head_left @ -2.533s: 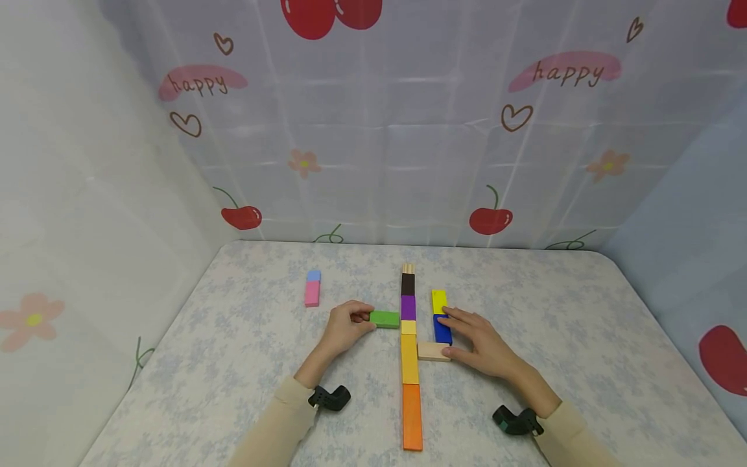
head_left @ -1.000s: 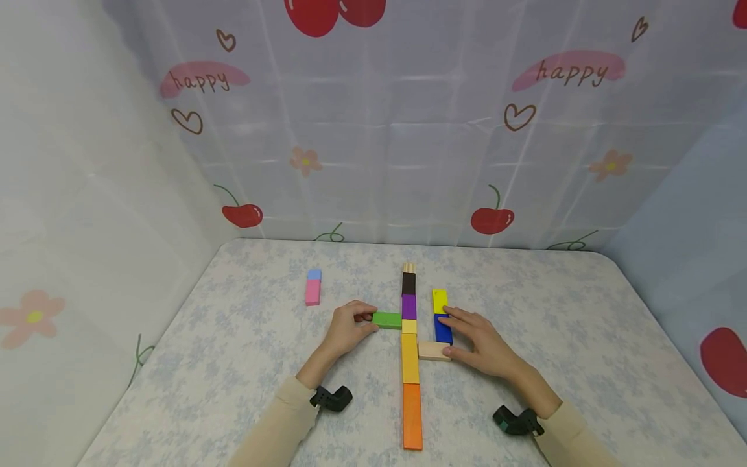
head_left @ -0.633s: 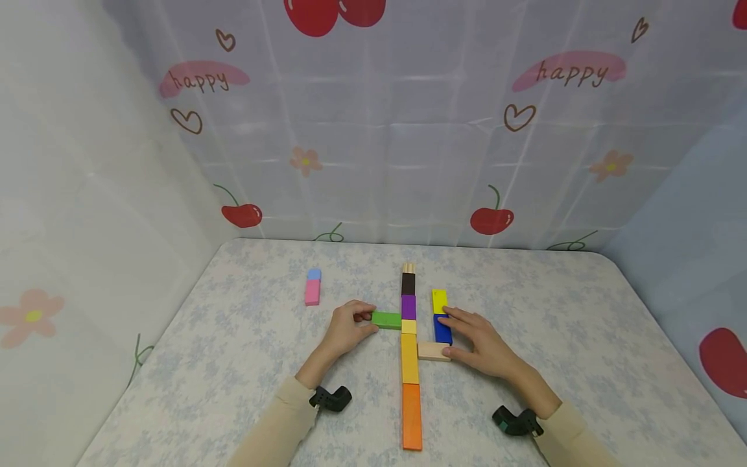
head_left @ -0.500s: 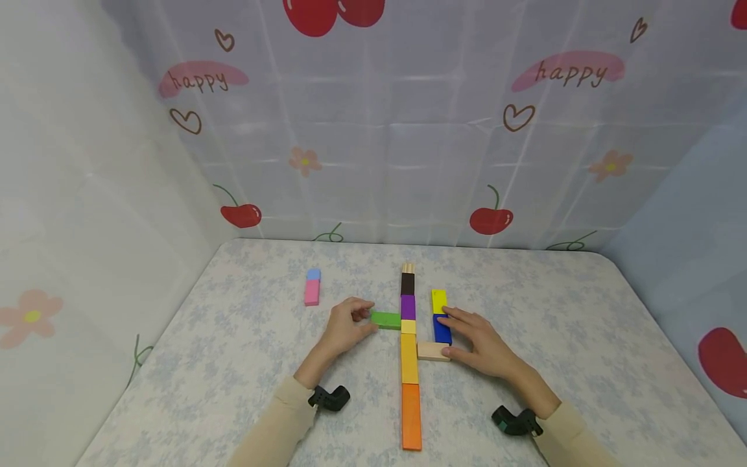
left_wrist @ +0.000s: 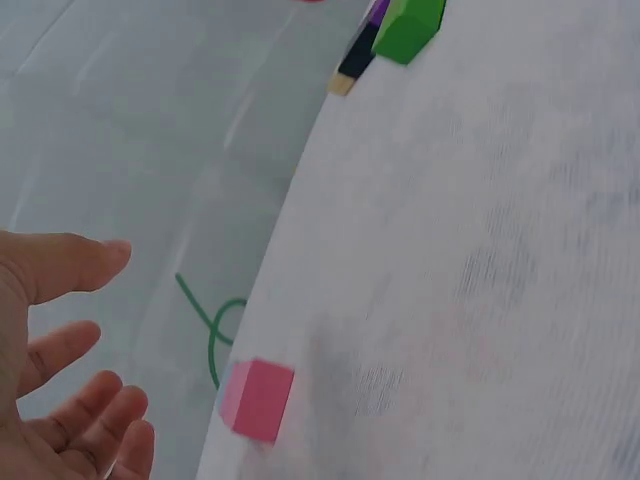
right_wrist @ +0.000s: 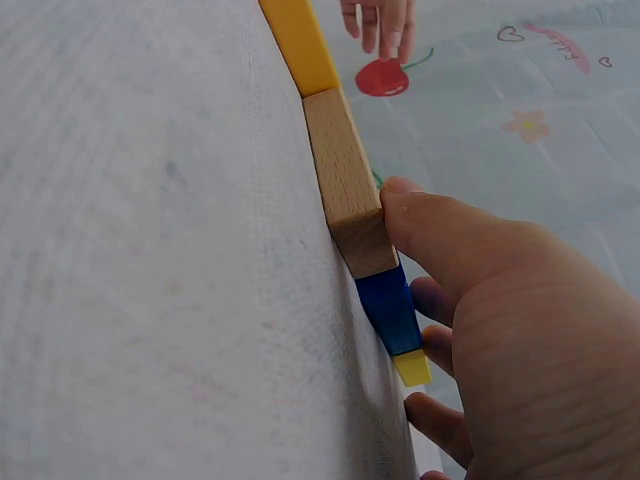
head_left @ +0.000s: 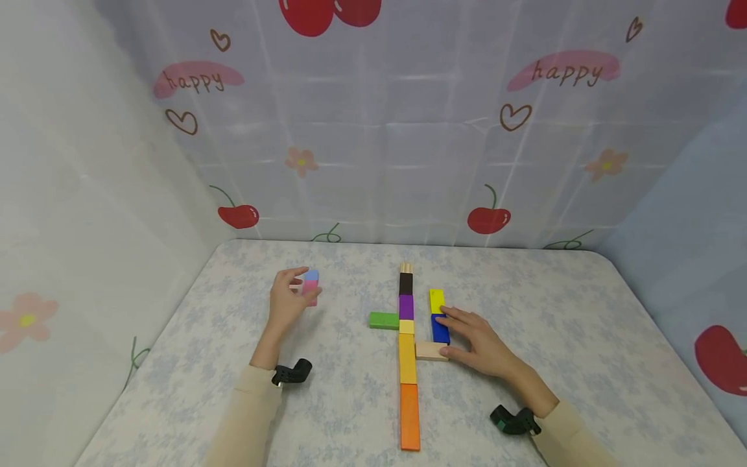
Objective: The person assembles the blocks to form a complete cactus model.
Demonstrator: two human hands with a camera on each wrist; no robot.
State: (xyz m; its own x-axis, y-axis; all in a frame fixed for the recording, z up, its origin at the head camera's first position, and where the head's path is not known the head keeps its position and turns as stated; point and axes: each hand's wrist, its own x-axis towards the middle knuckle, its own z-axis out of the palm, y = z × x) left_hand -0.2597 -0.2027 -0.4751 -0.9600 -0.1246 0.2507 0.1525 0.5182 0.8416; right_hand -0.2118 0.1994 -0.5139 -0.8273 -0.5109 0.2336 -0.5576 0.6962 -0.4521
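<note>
In the head view my left hand [head_left: 286,305] hovers at the pink block [head_left: 311,294] and the light blue block [head_left: 312,275] joined end to end, thumb and fingers spread apart. The left wrist view shows a gap between those fingers and the pink block. My right hand [head_left: 481,344] rests at the right, its thumb touching the plain wooden block [head_left: 430,351]. Its fingers lie over the blue block [head_left: 440,329] and reach the yellow block [head_left: 437,301]. A green block [head_left: 384,320] lies crosswise, its end against the central row.
The central row runs away from me: orange block [head_left: 410,417], amber block [head_left: 407,359], small pale yellow block [head_left: 406,327], purple block [head_left: 406,307], black block [head_left: 406,284], and slim wooden pieces [head_left: 406,268]. A printed curtain [head_left: 373,181] hangs behind the table [head_left: 560,311].
My left hand has let go of the green block and moved left and away from me to the pink and light blue blocks. The right hand has stayed in place.
</note>
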